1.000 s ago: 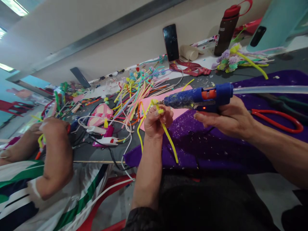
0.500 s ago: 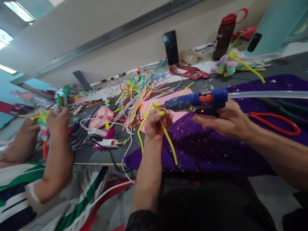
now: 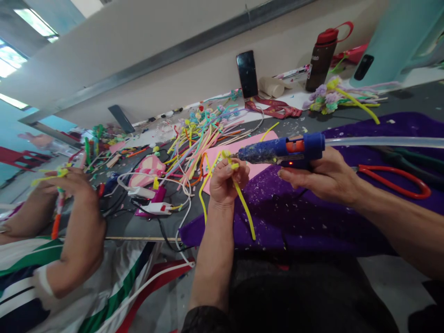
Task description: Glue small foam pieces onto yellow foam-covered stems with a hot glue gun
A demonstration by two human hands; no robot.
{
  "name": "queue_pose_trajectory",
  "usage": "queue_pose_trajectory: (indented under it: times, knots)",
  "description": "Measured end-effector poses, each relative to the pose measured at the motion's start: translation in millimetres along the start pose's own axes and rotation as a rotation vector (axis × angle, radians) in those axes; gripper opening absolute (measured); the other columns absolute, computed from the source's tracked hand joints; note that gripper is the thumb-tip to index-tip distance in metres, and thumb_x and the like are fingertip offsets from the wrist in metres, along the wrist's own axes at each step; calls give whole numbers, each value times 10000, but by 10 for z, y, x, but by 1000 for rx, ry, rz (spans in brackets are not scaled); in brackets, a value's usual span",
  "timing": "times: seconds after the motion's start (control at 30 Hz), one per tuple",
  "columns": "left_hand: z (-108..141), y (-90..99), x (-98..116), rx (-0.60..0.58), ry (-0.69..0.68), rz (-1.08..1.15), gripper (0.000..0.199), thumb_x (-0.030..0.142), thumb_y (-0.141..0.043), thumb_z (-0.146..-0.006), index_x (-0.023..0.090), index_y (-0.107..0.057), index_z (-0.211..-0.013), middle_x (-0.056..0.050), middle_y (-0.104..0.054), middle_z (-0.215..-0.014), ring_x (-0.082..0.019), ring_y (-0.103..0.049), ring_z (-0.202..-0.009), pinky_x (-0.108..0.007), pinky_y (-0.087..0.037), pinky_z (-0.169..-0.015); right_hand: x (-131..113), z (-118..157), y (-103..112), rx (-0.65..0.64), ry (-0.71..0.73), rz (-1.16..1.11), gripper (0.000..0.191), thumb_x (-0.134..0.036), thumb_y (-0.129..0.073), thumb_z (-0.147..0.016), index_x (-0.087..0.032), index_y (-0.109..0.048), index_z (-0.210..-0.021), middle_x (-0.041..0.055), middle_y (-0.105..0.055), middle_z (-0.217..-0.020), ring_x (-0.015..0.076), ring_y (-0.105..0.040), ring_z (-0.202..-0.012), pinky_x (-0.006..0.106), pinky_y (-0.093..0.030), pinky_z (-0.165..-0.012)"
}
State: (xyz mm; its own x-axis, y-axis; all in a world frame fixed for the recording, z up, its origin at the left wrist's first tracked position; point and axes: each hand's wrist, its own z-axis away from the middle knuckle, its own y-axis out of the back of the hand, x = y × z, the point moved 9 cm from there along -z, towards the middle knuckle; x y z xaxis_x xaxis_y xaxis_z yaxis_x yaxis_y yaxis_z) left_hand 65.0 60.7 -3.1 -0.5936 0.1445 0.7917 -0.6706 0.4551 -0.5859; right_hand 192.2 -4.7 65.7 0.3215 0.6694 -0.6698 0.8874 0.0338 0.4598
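Pinched in my left hand [image 3: 228, 181] is a yellow pipe cleaner [image 3: 245, 210], its long end hanging down to the right and a small curled bit showing above the fingers. My right hand [image 3: 328, 180] is wrapped round a blue hot glue gun [image 3: 280, 150] with a small red light lit on its side. The gun's nozzle points left and meets, or almost meets, the yellow curl; I cannot tell whether they touch. A clear glue stick [image 3: 381, 141] sticks out of the gun's back. Under both hands lie a pink sheet [image 3: 258, 173] and a purple cloth [image 3: 298, 217].
Red-handled pliers [image 3: 395, 180] lie at the right. Behind are many loose pipe cleaners [image 3: 197, 143], a phone [image 3: 247, 74], a bottle [image 3: 322, 60] and a fuzzy flower bunch [image 3: 324, 98]. White cables and a power strip [image 3: 154, 208] are at left, beside another person's hands [image 3: 69, 182].
My hands and the glue gun keep nearly the same pose; the view has shifted slightly. At the left, the other person's hands have changed position around their yellow piece.
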Motion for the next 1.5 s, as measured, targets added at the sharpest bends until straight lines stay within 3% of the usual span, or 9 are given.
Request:
queue_pose_trajectory:
  times: [0.27, 0.5, 0.93, 1.2, 1.5]
  knots:
    - [-7, -36, 0, -15, 16, -4, 207, 294, -687, -587, 163, -528, -565, 50, -334, -437, -55, -330, -386, -181, -206, -340, 35, 16, 12, 35, -10, 22, 221, -228, -547, -813, -163, -485, -611, -53, -534, -681, 64, -463, -561, 178, -358, -536]
    - [-1, 39, 12, 1, -16, -16, 225, 312, -672, -607, 160, -523, -533, 46, -320, -414, -69, -338, -385, -196, -196, -345, 28, 22, -13, -13, 0, 118, 178, -237, -553, -809, -154, -506, -659, -59, -519, -660, 44, -395, -495, 167, -315, -480]
    - [-15, 17, -10, -7, 29, -20, 216, 291, -685, -572, 158, -515, -575, 42, -362, -459, -57, -341, -395, -180, -202, -354, 82, -7, 1, 13, -78, 28, 248, -273, -543, -807, -162, -509, -588, -45, -500, -561, 79, -447, -509, 198, -338, -495]
    - [-12, 12, 12, 37, 23, -51, 236, 310, -687, -560, 160, -504, -572, 49, -347, -458, -50, -321, -383, -178, -200, -343, 239, 38, -26, -23, -179, -49, 167, -312, -548, -809, -156, -579, -760, -30, -548, -610, 102, -486, -547, 222, -356, -514]
    - [-15, -30, 32, -4, -2, -54, 236, 301, -667, -604, 158, -493, -536, 43, -354, -464, -52, -337, -391, -176, -209, -345, 204, 22, -19, -11, -164, 14, 242, -319, -540, -813, -150, -524, -640, -39, -494, -540, 85, -438, -498, 209, -320, -476]
